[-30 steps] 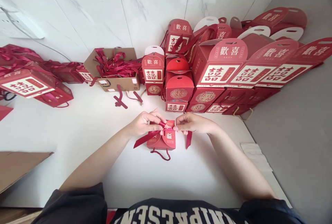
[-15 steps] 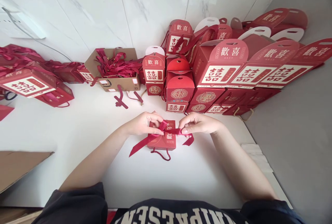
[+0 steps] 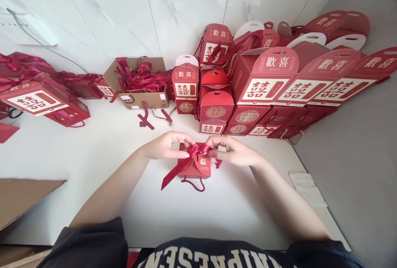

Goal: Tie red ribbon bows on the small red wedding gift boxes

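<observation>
A small red gift box [image 3: 196, 171] with rounded top flaps lies on the white table in front of me, its twisted cord handle hanging toward me. Across its top runs a dark red satin ribbon [image 3: 173, 175], looped in the middle, with one long tail to the lower left and a shorter one at the right. My left hand [image 3: 169, 146] pinches the ribbon on the left side of the loops. From the right, my right hand [image 3: 231, 150] grips the ribbon close to the middle, its thumb and fingers together.
A cardboard box [image 3: 145, 100] full of red ribbons stands toward the wall. Stacked red gift boxes [image 3: 260, 88] fill the back right, and more ribboned boxes [image 3: 37, 98] sit at the left. Brown cardboard [image 3: 25, 199] lies front left; white tissues [image 3: 307, 187] lie at the right edge.
My right hand has moved left toward my left hand, and the ribbon's stretched right part is now gathered into loops at the middle. The short right tail has shifted left.
</observation>
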Demonstrator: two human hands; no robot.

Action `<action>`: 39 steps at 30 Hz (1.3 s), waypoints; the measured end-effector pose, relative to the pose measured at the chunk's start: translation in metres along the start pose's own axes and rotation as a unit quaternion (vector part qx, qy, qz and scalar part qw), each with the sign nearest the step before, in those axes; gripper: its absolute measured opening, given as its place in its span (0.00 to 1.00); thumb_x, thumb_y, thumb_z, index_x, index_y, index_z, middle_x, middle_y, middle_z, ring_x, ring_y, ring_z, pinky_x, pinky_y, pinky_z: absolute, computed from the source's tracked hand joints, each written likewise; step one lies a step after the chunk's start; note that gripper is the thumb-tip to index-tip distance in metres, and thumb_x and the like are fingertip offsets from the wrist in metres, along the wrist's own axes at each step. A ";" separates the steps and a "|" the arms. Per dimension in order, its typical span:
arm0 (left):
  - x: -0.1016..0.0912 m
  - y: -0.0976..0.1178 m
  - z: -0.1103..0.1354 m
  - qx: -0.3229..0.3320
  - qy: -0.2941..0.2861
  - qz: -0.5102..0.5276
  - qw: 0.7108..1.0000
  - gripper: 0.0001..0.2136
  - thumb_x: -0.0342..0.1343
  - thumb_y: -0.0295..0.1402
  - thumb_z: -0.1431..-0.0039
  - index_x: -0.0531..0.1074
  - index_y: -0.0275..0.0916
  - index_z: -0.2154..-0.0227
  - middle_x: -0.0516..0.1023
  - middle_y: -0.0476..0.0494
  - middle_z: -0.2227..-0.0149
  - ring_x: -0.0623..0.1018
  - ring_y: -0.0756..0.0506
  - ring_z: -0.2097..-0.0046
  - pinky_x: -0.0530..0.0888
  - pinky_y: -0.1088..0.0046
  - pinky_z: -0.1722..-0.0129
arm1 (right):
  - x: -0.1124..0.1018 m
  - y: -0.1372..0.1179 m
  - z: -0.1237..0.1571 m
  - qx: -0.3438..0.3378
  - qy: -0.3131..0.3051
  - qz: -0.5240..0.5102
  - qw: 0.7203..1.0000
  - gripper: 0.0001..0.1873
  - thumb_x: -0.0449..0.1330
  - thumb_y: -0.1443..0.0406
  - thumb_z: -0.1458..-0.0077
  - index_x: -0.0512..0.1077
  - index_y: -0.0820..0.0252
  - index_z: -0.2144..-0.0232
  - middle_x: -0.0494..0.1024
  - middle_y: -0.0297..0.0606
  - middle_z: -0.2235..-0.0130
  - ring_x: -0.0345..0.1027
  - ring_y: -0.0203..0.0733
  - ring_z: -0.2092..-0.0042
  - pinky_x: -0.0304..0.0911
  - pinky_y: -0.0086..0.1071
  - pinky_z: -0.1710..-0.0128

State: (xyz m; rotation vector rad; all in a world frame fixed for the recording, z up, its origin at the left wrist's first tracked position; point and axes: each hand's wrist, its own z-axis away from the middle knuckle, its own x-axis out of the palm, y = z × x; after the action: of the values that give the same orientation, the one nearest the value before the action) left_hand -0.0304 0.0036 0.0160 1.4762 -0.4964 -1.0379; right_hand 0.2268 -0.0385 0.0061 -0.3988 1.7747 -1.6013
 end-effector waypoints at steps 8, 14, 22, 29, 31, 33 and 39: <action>-0.006 0.030 0.019 -0.107 0.001 -0.122 0.987 0.14 0.52 0.38 0.40 0.72 0.37 0.78 0.73 0.46 0.70 0.71 0.48 0.68 0.67 0.75 0.66 | 0.000 -0.001 -0.001 0.028 0.012 0.029 0.999 0.18 0.49 0.57 0.36 0.66 0.59 0.74 0.70 0.33 0.73 0.63 0.38 0.69 0.59 0.31 0.66; 0.026 0.029 0.015 -0.170 0.066 -0.190 0.965 0.19 0.57 0.45 0.46 0.61 0.37 0.82 0.59 0.53 0.82 0.58 0.53 0.77 0.54 0.76 0.77 | 0.010 0.008 -0.005 -0.055 0.132 0.194 0.971 0.11 0.57 0.59 0.40 0.71 0.58 0.70 0.71 0.43 0.50 0.65 0.47 0.49 0.58 0.38 0.48; 0.014 0.024 0.013 -0.136 0.129 -0.207 0.960 0.18 0.51 0.45 0.41 0.64 0.36 0.79 0.60 0.53 0.79 0.58 0.53 0.75 0.55 0.76 0.75 | 0.006 0.004 -0.003 -0.029 0.097 0.157 0.982 0.12 0.54 0.60 0.37 0.69 0.58 0.70 0.74 0.36 0.66 0.67 0.39 0.64 0.61 0.32 0.62; 0.004 0.022 0.015 -0.157 0.047 -0.192 0.967 0.20 0.60 0.48 0.50 0.61 0.37 0.79 0.60 0.54 0.78 0.58 0.53 0.75 0.55 0.76 0.76 | 0.010 0.004 -0.004 0.029 0.100 0.126 0.987 0.13 0.54 0.56 0.38 0.67 0.58 0.71 0.71 0.31 0.71 0.62 0.35 0.69 0.56 0.28 0.69; 0.003 0.021 0.014 -0.161 0.040 -0.167 0.972 0.18 0.58 0.47 0.48 0.63 0.37 0.78 0.62 0.53 0.78 0.59 0.53 0.75 0.56 0.76 0.76 | 0.012 0.004 -0.004 0.026 0.110 0.105 0.988 0.11 0.56 0.56 0.40 0.66 0.58 0.68 0.72 0.31 0.69 0.62 0.35 0.69 0.57 0.28 0.68; 0.002 0.020 0.013 -0.162 0.035 -0.147 0.975 0.17 0.57 0.47 0.47 0.63 0.37 0.77 0.62 0.53 0.78 0.60 0.53 0.76 0.56 0.76 0.76 | 0.015 0.005 -0.006 0.027 0.120 0.098 0.988 0.11 0.58 0.57 0.42 0.66 0.57 0.65 0.72 0.32 0.66 0.62 0.34 0.68 0.57 0.28 0.68; 0.002 0.017 0.012 -0.154 0.027 -0.167 0.974 0.16 0.56 0.45 0.45 0.65 0.37 0.77 0.62 0.53 0.77 0.60 0.52 0.75 0.57 0.76 0.76 | 0.022 0.013 -0.010 0.024 0.149 0.141 0.978 0.11 0.62 0.58 0.46 0.65 0.57 0.66 0.69 0.31 0.68 0.58 0.34 0.70 0.54 0.27 0.70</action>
State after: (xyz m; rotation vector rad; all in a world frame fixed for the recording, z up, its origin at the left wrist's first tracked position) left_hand -0.0349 -0.0076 0.0326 1.3277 -0.0401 -1.2703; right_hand 0.2073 -0.0424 -0.0125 0.1223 1.9079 -1.5536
